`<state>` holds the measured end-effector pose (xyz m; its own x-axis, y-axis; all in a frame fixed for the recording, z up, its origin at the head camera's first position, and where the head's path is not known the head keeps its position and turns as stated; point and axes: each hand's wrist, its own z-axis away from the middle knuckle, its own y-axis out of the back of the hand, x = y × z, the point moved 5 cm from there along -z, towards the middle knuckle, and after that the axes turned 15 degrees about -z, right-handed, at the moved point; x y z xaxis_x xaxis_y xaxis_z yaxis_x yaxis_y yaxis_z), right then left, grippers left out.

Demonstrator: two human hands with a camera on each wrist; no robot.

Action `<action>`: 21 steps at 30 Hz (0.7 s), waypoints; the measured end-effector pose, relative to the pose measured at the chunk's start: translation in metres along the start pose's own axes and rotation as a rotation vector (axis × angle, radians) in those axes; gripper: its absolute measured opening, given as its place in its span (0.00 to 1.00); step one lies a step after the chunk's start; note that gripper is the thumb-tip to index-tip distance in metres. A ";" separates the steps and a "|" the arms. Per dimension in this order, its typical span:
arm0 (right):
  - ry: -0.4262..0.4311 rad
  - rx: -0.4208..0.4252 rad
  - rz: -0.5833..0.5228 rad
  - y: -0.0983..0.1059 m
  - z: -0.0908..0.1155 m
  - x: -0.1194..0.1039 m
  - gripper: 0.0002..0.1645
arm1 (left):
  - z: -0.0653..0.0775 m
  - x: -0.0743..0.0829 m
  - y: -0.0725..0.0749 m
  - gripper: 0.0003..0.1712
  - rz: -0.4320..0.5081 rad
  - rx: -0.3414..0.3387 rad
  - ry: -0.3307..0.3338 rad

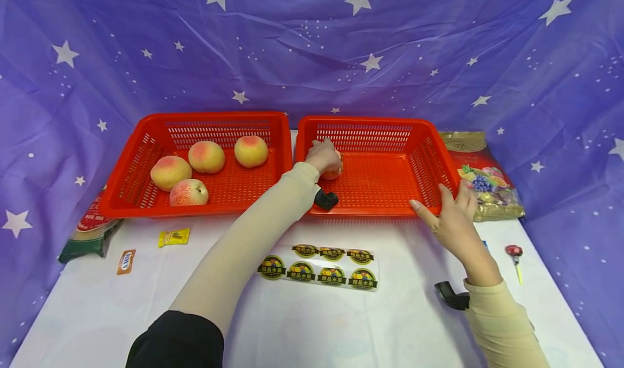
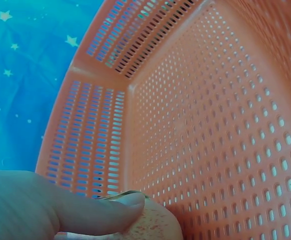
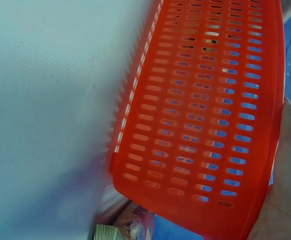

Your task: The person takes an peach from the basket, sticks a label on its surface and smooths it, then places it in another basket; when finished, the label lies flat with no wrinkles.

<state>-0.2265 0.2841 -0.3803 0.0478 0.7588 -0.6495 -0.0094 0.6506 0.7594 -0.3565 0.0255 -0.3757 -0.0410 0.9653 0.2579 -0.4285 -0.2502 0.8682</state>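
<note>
In the head view my left hand point(image 1: 323, 155) reaches into the right red basket point(image 1: 380, 178) and holds a peach point(image 1: 332, 174) near the basket's left side. The left wrist view shows the thumb point(image 2: 105, 214) lying on the speckled peach point(image 2: 158, 222), at the edge of a sticker point(image 2: 120, 194). My right hand point(image 1: 453, 221) grips the basket's front right corner, thumb on the front rim and fingers over the right rim. From the right wrist the perforated basket wall point(image 3: 195, 110) fills the middle, with the palm point(image 3: 285, 190) against its rim.
A second red basket point(image 1: 234, 208) on the left holds several peaches point(image 1: 207, 156). In front lies a sheet of round fruit stickers point(image 1: 318, 268). Candies point(image 1: 174, 237), a lollipop point(image 1: 514, 251) and printed bags point(image 1: 487, 189) lie around. A starry purple cloth point(image 1: 312, 48) hangs behind.
</note>
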 end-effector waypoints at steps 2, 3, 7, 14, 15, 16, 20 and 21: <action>0.003 0.003 0.001 0.000 0.000 0.000 0.55 | 0.002 0.000 0.002 0.42 -0.009 0.001 -0.007; 0.005 0.004 -0.001 0.000 0.000 0.000 0.55 | 0.003 0.001 0.003 0.40 -0.006 0.006 -0.014; 0.012 0.006 -0.008 0.001 0.000 -0.001 0.54 | 0.012 0.004 0.011 0.35 0.037 0.055 -0.070; 0.006 0.002 -0.014 0.002 0.000 0.001 0.54 | 0.060 -0.010 0.028 0.31 0.143 0.130 -0.205; 0.006 0.000 -0.015 0.002 0.000 0.001 0.54 | 0.072 -0.018 0.031 0.29 0.166 0.138 -0.222; 0.008 -0.001 -0.017 0.002 0.000 0.001 0.54 | 0.085 -0.026 0.034 0.26 0.186 0.155 -0.240; 0.019 -0.001 -0.017 0.000 -0.001 0.001 0.53 | 0.136 -0.070 0.035 0.20 0.339 0.155 -0.266; 0.021 -0.001 -0.018 -0.001 -0.001 0.002 0.53 | 0.147 -0.081 0.033 0.20 0.385 0.143 -0.260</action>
<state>-0.2272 0.2848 -0.3823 0.0273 0.7475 -0.6637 -0.0097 0.6641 0.7476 -0.2345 -0.0721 -0.3060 0.0626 0.7543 0.6535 -0.2977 -0.6109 0.7336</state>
